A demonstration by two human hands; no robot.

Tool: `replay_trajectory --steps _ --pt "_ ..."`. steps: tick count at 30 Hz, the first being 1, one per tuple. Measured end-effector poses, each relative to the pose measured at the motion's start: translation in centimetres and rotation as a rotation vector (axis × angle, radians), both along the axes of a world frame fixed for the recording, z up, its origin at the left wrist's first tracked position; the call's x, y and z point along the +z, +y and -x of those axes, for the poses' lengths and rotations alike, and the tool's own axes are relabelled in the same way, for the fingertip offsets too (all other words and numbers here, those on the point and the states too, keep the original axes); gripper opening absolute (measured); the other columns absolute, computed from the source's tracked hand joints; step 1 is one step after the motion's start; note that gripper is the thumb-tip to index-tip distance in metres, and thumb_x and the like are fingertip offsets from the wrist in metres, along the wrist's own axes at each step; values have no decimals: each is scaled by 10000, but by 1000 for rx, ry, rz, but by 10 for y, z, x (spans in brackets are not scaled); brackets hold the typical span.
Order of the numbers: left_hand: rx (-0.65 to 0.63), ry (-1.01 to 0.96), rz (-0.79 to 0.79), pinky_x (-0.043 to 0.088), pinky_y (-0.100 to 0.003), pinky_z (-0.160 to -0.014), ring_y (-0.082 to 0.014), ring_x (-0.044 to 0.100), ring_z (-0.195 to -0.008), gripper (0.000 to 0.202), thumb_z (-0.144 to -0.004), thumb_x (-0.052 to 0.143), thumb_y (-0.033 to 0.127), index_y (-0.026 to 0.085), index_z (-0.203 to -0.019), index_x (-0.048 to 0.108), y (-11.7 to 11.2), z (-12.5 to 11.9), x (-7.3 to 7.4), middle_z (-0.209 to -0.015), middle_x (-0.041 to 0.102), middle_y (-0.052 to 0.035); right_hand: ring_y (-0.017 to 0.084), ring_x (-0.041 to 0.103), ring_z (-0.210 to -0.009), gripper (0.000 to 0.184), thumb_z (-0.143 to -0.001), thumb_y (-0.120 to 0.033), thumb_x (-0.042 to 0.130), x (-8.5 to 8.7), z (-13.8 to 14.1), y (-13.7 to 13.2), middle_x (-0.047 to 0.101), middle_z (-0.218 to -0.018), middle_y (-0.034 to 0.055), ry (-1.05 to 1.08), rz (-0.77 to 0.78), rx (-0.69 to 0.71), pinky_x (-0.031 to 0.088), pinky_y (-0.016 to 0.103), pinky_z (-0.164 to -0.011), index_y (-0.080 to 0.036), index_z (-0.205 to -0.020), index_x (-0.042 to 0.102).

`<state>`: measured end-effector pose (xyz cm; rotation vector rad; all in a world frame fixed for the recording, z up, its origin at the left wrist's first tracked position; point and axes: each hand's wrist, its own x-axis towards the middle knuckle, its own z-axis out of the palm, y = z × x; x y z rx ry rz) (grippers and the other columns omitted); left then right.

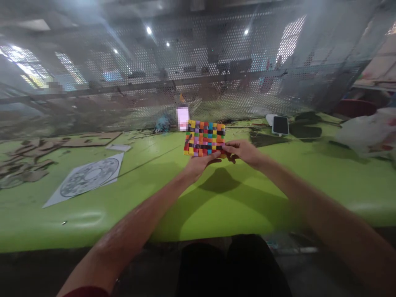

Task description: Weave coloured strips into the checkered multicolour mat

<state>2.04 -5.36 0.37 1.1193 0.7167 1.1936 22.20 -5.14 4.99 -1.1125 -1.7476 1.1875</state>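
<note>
A small woven panel (204, 138) of bright strips in yellow, red, orange, blue, green, purple and black stands raised above the green table. Along its lower edge, my left hand (198, 165) grips it, the thumb lying on the front face. My right hand (239, 150) pinches its lower right corner between thumb and fingers. The fingers behind the panel are hidden. Whether it is a flat mat or a pouch, I cannot tell.
On the green table (148, 177) a paper with a round printed pattern (93, 175) lies at left, beside cardboard scraps (34, 161). A phone (280, 125), dark flat pieces (266, 138) and a whitish plastic bag (368, 130) lie at right. Behind rises a perforated metal screen (210, 78).
</note>
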Motion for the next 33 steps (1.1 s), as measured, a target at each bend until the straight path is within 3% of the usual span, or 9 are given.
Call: replay_trajectory --steps 6,12,17,22,25,29,33 --pt "10 114 -178 624 -460 -913 -256 750 -992 371 -701 917 280 180 -1026 766 2 2 -2 -1055 792 -100 82 485 -545 286 -694 -392 921 -16 15 -3 685 -717 38 275 129 -125 405 257 -521 -158 -787 787" --pt "-11 158 -256 631 -423 -853 -235 752 -912 345 -728 894 356 176 -988 756 -1 3 -1 -996 795 -92 71 394 -499 282 -712 -424 891 -22 24 -8 647 -631 1 272 33 -192 298 231 -453 -176 -739 760" --pt "13 204 -230 629 -387 -779 -207 738 -788 336 -734 885 354 165 -976 751 -5 2 0 -935 790 -88 71 424 -499 198 -771 -332 857 -25 27 -3 654 -648 14 327 106 -177 329 226 -451 -165 -747 753" --pt "-41 252 -218 631 -396 -864 -234 748 -930 413 -691 923 302 183 -1049 754 -13 2 7 -1053 788 -96 80 498 -546 185 -767 -280 867 -23 15 12 681 -706 28 378 80 -192 383 218 -469 -168 -720 727" --pt "-39 143 -141 646 -418 -867 -239 745 -968 364 -728 901 282 158 -1030 738 -13 3 12 -1085 774 -106 83 512 -561 210 -721 -291 891 -22 3 20 687 -720 32 373 52 -244 378 218 -473 -164 -720 724" --pt "61 27 -83 654 -428 -856 -208 757 -879 329 -774 847 181 140 -1071 712 -7 3 12 -1056 772 -100 90 455 -520 287 -728 -382 880 -23 -4 24 617 -631 3 173 -95 -291 368 254 -487 -160 -708 698" --pt "154 -28 -5 648 -434 -906 -197 766 -837 305 -749 845 110 119 -1018 705 1 1 6 -1024 784 -100 139 503 -623 234 -746 -325 868 -22 -3 23 601 -712 3 -63 -482 -459 435 303 -601 -167 -832 719"
